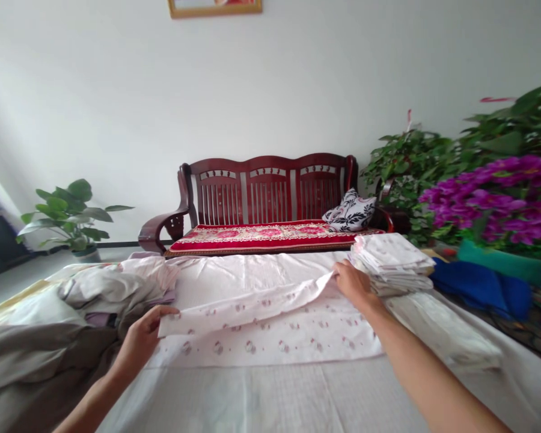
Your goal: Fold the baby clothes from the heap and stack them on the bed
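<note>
A white cloth with small printed figures [279, 346] lies spread sideways on the sheet-covered table [270, 397]. Its far edge is raised and turned toward me, making a flap above the lower layer. My left hand [149, 325] pinches the flap's left corner. At the flap's right end, my right hand [352, 281] grips the other corner, close beside a stack of folded white cloths [394, 258]. What kind of item the printed cloth is, I cannot tell.
Rumpled white and brown clothes [49, 355] are heaped at left. On the right are a folded pale cloth [446, 331], a blue cloth [482, 288] and purple flowers [500, 195] in a teal pot. Behind stands a wooden bench [265, 186] with a patterned cushion [352, 211].
</note>
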Demonstrator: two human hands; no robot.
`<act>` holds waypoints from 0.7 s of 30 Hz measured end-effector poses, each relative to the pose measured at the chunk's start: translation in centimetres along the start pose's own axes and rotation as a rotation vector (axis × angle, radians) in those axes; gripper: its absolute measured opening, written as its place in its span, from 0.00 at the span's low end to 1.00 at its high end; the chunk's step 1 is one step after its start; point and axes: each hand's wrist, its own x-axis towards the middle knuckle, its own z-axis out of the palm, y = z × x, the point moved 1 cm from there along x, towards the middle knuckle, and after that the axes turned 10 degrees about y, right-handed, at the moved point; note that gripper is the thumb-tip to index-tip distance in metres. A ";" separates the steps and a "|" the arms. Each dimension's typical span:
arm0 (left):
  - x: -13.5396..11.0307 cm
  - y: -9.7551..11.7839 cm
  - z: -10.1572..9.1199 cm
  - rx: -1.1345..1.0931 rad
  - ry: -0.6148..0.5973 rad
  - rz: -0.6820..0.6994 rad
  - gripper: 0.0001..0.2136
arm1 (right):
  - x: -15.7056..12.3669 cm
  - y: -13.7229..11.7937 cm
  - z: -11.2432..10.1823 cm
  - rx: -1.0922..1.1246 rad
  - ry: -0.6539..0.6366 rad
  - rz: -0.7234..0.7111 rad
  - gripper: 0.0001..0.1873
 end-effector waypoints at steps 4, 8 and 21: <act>-0.1 -0.7 -1.6 -0.042 0.049 -0.064 0.12 | -3.6 1.6 -2.4 0.095 0.256 -0.020 0.15; -0.6 -1.3 -2.4 -0.036 0.009 -0.095 0.19 | -7.9 4.1 -2.9 0.146 0.249 -0.147 0.15; -0.4 -5.3 -1.8 0.026 -0.058 -0.072 0.15 | -14.3 5.7 -4.1 0.039 -0.113 -0.135 0.17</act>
